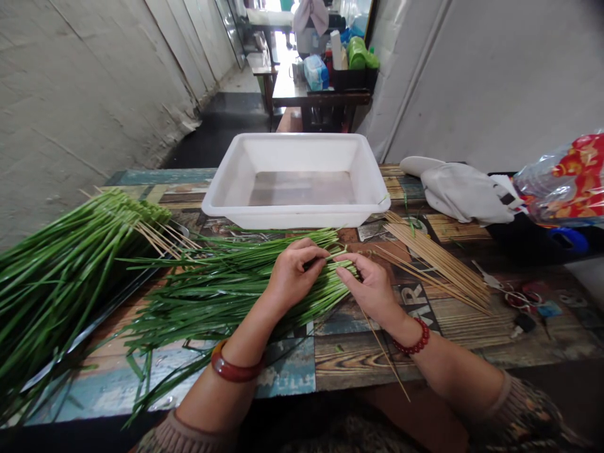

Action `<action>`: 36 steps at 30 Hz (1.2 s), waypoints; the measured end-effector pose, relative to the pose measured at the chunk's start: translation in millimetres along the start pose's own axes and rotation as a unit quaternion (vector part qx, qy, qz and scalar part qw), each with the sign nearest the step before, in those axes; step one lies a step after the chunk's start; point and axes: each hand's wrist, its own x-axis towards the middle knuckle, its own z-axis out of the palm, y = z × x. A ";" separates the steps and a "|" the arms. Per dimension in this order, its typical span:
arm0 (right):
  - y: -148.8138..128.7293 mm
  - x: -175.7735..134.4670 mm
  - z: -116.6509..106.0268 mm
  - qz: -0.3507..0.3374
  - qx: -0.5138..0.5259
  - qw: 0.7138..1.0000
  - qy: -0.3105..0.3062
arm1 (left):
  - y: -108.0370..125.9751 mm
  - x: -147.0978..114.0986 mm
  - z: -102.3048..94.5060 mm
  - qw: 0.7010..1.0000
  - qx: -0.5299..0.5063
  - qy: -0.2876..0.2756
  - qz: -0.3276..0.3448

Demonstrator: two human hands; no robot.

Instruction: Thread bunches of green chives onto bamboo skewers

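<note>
Loose garlic chives [202, 289] lie across the middle of the table, pale stem ends to the right. Above those ends, my left hand [295, 274] is closed, thumb and forefinger pinching a chive stem. My right hand [372, 289] faces it, its fingers pinched at the same stem's pale end. From beneath the right hand a thin bamboo skewer [387, 358] slants down past the table's front edge; whether the fingers hold it is hidden. More bamboo skewers [438, 261] lie in a bundle to the right. At the left, skewered garlic chives [61, 270] are heaped on a tray.
A white plastic tub [297, 217] stands behind the chives. Toward the right are a pale cap [453, 189], keys [516, 299] on a ring and a red-and-clear plastic package [566, 176]. Another table [321, 99] with wipes and containers stands farther back between the walls.
</note>
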 end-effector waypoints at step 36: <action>11.5 0.6 3.6 -0.017 0.016 1.000 0.015 | 4.6 2.5 -9.3 0.995 -0.017 -0.097 0.014</action>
